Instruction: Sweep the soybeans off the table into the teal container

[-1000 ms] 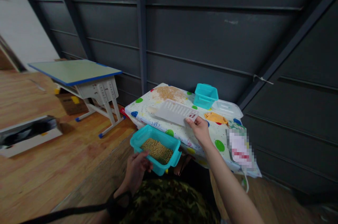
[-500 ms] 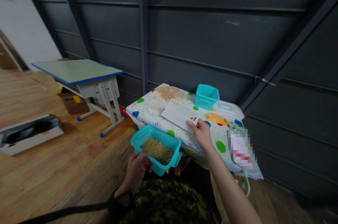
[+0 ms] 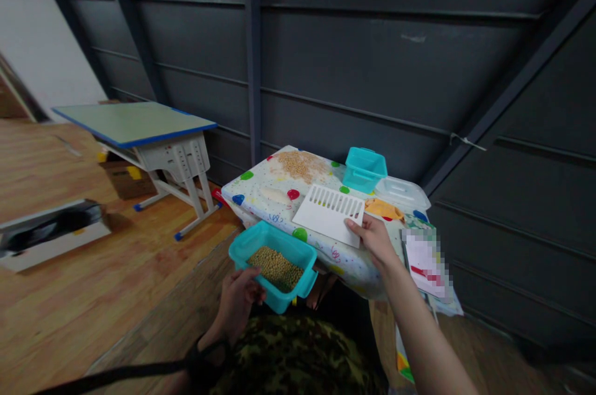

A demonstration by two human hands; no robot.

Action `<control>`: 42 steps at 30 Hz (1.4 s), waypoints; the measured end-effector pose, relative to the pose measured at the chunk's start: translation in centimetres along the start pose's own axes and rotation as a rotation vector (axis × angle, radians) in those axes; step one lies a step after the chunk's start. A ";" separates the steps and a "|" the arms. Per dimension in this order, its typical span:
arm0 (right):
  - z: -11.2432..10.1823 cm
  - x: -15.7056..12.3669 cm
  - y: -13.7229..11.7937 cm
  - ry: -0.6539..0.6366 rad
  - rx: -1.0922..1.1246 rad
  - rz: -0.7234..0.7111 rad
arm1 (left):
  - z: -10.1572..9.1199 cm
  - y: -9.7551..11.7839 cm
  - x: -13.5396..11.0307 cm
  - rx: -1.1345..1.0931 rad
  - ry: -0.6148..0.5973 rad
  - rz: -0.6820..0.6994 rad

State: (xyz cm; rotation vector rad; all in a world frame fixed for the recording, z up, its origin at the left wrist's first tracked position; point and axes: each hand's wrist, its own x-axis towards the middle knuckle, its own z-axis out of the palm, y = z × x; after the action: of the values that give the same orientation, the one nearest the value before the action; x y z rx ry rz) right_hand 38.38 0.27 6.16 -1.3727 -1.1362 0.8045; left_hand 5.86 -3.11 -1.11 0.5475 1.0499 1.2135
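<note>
My right hand [image 3: 376, 241] is closed on the right end of a white slotted plate [image 3: 321, 221], thumb on top, its row of slots toward the far side. The plate is over the table's front half. My left hand [image 3: 238, 299] is closed at the near rim of a teal plastic bin [image 3: 249, 240], fingertips at the edge. Yellowish-green beans [image 3: 275, 266] cover the bin's floor. On the table, light brown beans [image 3: 298, 164] lie spread at the back, with a small pale heap [image 3: 277, 196] in front of them.
The table [image 3: 251, 187] has a spotted plastic cover. Along its right side are a second teal bin [image 3: 365, 171], a clear lid [image 3: 403, 192], an orange cloth [image 3: 385, 208] and a blurred paper [image 3: 426, 264]. A desk [image 3: 139, 122] and a white box [image 3: 56, 233] stand left. A dark wall [image 3: 349, 72] rises behind.
My right hand has moved right and toward me, turning the plate so its slots show. A red spot on the cover is uncovered. The bin and my left hand have barely moved.
</note>
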 end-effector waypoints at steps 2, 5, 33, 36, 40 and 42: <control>0.4 1.0 0.2 -0.032 0.000 0.025 | 0.1 0.1 -0.2 0.008 0.003 -0.005; 1.3 3.2 0.4 -0.068 -0.021 0.043 | 0.4 0.2 -0.4 0.018 0.002 -0.017; 8.3 13.5 -1.0 -0.322 0.016 0.177 | -0.3 0.0 0.0 -0.024 0.039 -0.053; 9.5 14.5 -1.6 -0.323 -0.006 0.182 | -0.6 -0.3 0.2 -0.012 0.046 -0.059; 10.3 15.2 -2.2 -0.301 0.078 0.189 | -1.3 -0.9 0.7 -0.032 0.066 -0.057; 10.2 15.2 -2.1 -0.240 0.146 0.184 | -1.8 -1.3 1.1 -0.060 0.070 -0.058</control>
State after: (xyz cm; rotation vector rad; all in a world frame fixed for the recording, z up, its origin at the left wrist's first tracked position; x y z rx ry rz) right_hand 33.03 17.71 8.95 -1.2958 -1.1193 1.1879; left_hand 4.91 -2.83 -3.39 0.4279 1.0776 1.2158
